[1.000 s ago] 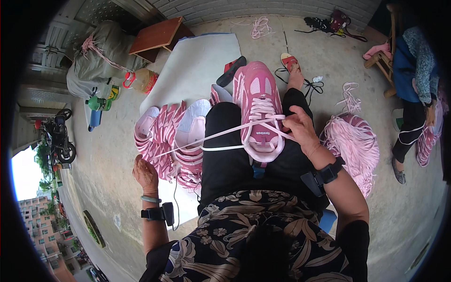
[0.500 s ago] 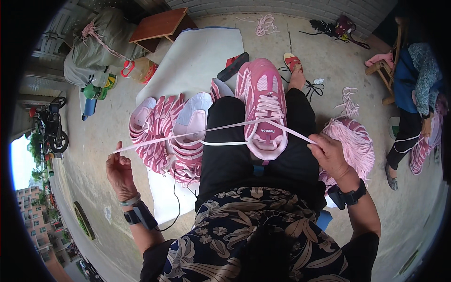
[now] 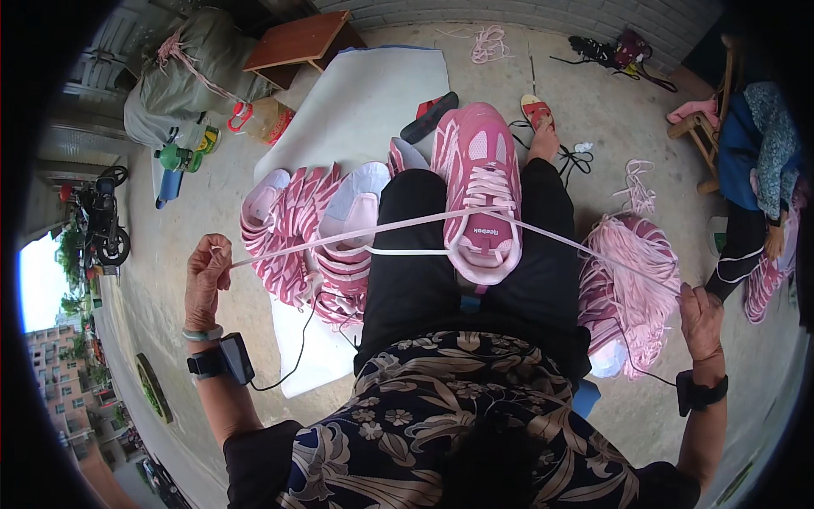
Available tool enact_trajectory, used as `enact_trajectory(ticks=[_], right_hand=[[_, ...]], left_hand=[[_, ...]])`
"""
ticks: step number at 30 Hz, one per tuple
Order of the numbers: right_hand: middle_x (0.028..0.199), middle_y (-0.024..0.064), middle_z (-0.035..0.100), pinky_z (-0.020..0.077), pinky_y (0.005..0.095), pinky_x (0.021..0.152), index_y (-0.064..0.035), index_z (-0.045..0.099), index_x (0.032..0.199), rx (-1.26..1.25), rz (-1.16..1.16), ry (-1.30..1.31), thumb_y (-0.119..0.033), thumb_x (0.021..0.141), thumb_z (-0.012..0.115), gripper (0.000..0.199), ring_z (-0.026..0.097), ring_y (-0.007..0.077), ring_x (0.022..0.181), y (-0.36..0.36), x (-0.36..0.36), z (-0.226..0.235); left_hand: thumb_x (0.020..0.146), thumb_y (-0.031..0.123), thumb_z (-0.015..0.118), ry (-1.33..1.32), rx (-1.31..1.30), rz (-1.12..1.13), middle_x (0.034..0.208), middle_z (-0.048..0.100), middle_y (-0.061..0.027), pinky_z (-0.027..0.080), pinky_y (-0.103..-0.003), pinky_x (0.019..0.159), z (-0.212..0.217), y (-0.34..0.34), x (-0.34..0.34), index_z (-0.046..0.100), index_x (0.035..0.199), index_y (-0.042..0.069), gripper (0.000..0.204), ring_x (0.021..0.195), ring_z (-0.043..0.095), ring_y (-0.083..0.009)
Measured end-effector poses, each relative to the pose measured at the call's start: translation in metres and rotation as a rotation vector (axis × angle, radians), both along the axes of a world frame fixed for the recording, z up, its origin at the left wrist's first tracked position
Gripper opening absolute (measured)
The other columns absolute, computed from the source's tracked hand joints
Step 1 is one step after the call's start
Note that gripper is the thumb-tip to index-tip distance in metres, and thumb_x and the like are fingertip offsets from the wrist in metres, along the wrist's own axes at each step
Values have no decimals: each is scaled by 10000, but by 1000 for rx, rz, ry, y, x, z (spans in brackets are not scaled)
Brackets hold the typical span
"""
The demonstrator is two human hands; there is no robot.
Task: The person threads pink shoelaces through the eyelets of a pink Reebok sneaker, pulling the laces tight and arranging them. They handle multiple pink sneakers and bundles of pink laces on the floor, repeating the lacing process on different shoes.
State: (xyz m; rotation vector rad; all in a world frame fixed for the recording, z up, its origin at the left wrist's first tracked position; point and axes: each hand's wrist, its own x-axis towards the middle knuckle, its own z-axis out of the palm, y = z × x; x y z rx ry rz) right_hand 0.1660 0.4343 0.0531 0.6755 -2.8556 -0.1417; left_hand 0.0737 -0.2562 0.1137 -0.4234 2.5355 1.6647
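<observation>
A pink sneaker [image 3: 480, 191] rests between my thighs, its toe pointing away and its heel opening toward me. A pale pink shoelace [image 3: 365, 231] runs through its upper eyelets, and both ends stretch out to the sides. My left hand [image 3: 208, 270] is closed on one end, to the left of the stacked shoe uppers. Far out to the right, my right hand [image 3: 701, 322] grips the other end, beyond a heap of laced pink uppers [image 3: 632, 284]. A white band [image 3: 411, 251] crosses my left thigh toward the sneaker's heel.
Stacked pink shoe uppers [image 3: 343, 229] lie left of my legs on a white sheet [image 3: 356, 93]. Loose laces [image 3: 488, 44] lie on the concrete floor. A wooden stool [image 3: 297, 44], bottles and a bulky sack [image 3: 191, 64] stand far left. Another person [image 3: 763, 161] sits at the right.
My right hand has moved far out to the right, drawing its lace end longer. My left hand has risen slightly, its fingers now curled in. The sneaker stays between my thighs.
</observation>
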Motion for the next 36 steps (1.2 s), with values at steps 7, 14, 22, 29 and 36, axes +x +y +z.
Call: enact_trajectory(ticks=[7,14,22,29,36], right_hand=[[773,140,532,443,378,510,-41,529,984,80,-175,1,11,748,555,243,531,328,590,80,-1,-3],[576,17,476,331,240,401,-44,577,790,-1022,-716,-5,-191,915,491,211,420,93,458,116,-72,-62],[654,-38,553,394,177,540,-90,633,820,-1717,-672,-989,-276,879,561,208,477,33,618,-170,-89,-81],[641,-4,556,374,177,444,-46,608,800,-2020,-500,-941,-156,890,554,152,485,49,507,-214,-109,-103],[645,6,568,393,188,463,-49,574,749,-2110,-461,-814,-149,894,546,178,525,63,529,-217,-120,-111]], left_hand=[[646,50,730,123,-883,-517,599,505,-65,422,-320,542,-36,-55,-10,646,726,47,115,574,529,-209],[796,209,615,307,-1165,-347,668,560,-100,431,-364,525,-37,-44,-72,601,683,52,194,557,538,-293],[905,219,517,-474,422,-186,569,555,-50,344,-178,357,-92,154,-48,569,764,48,228,380,460,-80],[915,174,506,-567,472,-360,631,603,-58,408,-167,376,-121,228,-50,567,874,33,160,428,548,-87],[926,188,483,-390,480,-286,614,590,-42,384,-166,361,-128,245,-73,548,792,51,202,399,506,-76]])
